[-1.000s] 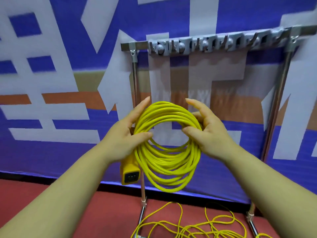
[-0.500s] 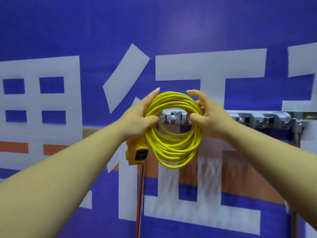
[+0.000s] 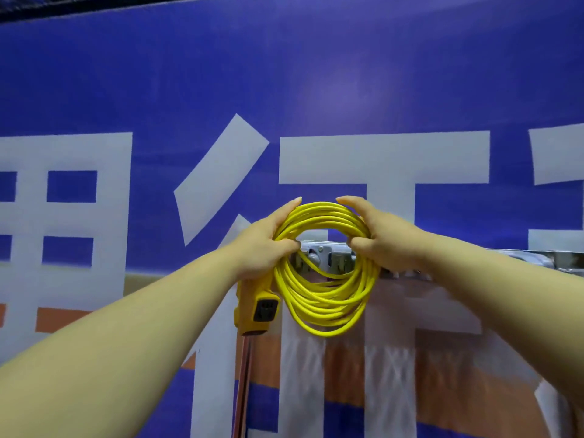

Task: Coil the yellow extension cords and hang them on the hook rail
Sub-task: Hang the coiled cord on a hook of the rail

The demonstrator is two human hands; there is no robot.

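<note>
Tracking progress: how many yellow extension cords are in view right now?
1: a coiled cord, gripped by the left hand and right hand in front of the hook rail. Others may lie out of frame.

Lit brightly and evenly. Caught pale glare on the banner (image 3: 347, 90) high above the cord coil (image 3: 325, 298); smeared with blur below it; bowed far above it.

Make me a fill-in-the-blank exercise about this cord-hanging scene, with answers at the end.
1. The left hand and right hand each hold the coiled ____ cord.
2. The cord's socket end hangs just below the ____ hand.
3. Through the coil's opening shows the metal ____ rail.

Missing words: yellow; left; hook.
</note>
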